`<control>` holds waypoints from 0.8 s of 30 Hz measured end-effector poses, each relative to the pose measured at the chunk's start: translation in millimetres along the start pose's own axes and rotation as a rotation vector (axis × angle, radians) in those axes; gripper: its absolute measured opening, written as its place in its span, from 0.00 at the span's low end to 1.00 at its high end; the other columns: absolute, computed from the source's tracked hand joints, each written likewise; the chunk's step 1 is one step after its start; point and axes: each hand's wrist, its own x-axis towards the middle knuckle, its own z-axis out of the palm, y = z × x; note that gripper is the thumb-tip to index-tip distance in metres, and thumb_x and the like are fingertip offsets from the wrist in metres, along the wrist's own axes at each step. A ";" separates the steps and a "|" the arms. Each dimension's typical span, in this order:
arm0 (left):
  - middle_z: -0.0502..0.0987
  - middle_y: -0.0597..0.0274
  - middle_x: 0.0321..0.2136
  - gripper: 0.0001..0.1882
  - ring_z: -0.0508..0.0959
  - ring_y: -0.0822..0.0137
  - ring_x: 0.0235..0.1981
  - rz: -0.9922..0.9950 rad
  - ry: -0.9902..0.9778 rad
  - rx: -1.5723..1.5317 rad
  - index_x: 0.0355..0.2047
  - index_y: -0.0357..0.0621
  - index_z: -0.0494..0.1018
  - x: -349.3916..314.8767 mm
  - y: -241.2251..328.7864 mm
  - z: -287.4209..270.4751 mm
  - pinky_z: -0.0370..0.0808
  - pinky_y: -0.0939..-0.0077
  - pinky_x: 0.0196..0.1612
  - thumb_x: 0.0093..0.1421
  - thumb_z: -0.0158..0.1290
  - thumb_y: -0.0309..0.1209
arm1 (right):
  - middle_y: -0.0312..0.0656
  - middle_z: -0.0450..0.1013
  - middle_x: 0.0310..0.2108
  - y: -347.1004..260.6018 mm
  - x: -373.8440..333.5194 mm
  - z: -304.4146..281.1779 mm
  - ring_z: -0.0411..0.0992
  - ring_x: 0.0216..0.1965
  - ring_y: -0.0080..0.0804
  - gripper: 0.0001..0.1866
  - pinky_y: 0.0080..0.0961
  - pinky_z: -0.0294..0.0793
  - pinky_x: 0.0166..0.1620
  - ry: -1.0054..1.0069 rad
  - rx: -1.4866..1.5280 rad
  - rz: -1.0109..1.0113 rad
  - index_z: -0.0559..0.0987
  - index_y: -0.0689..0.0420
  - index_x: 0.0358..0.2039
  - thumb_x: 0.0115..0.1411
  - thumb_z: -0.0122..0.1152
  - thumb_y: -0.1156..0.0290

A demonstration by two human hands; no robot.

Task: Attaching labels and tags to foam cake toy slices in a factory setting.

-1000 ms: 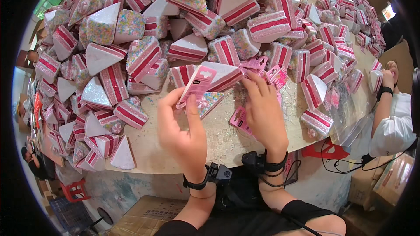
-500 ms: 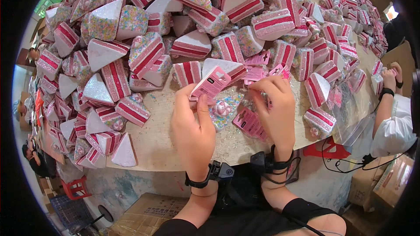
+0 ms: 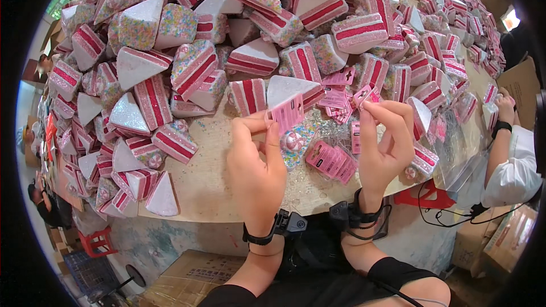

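My left hand [image 3: 256, 167] pinches a pink hang tag [image 3: 288, 115] upright between thumb and fingers. My right hand [image 3: 387, 145] has thumb and forefinger pressed together over the tag pile; whatever sits in that pinch is too small to make out. Between the hands, a toy cake slice [image 3: 294, 141] lies on the table with its sprinkled, swirl-topped face up. Beside it are loose pink tags [image 3: 331, 161] and a tangle of thin clear or wire loops [image 3: 336, 133]. More pink tags [image 3: 336, 99] are heaped just beyond.
A large heap of pink and white cake slices [image 3: 253, 57] covers the table's [image 3: 213, 185] far side and both flanks. Clear plastic bags [image 3: 455, 153] lie at right. A co-worker's hand [image 3: 505, 108] handles a slice there. Red stools [image 3: 98, 241] and cardboard boxes [image 3: 190, 276] stand below.
My right hand has drawn up and to the right from the loops, its fingers now pinched. My left hand has moved slightly right, turning the pink tag more upright.
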 end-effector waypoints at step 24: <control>0.82 0.61 0.29 0.08 0.80 0.69 0.25 0.054 -0.113 0.104 0.38 0.44 0.77 2.1 25.4 -11.5 0.74 0.76 0.27 0.62 0.59 0.33 | 0.46 0.70 0.32 -4.1 3.5 -10.8 0.69 0.32 0.39 0.09 0.28 0.69 0.36 -0.284 -0.180 -0.208 0.76 0.64 0.39 0.58 0.58 0.88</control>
